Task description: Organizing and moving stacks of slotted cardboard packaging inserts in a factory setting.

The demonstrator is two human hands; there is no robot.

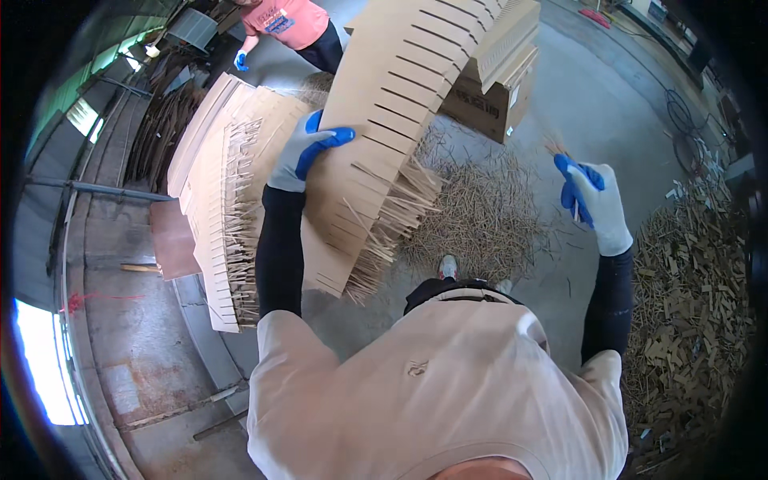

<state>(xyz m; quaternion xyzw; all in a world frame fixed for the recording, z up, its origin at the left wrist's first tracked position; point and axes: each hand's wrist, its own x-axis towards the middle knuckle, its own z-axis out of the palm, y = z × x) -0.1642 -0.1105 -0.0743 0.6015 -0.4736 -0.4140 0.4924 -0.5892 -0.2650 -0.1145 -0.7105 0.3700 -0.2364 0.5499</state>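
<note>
My left hand, in a white glove with blue coating, grips the left edge of a stack of slotted cardboard sheets. Its blue thumb lies flat on the top sheet. Dark slots run along the stack's right side, and thin cardboard strips stick out at the lower right. Out to the right, away from the stack, my right hand is raised in a matching glove with its fingers curled. A few thin brown cardboard strips show beyond those fingers, somewhat blurred.
Another slotted cardboard stack stands to the left. Loose strips cover the floor ahead of my feet. A large scrap heap lies at right, with coiled cable beyond. A person in a pink shirt stands at the far left.
</note>
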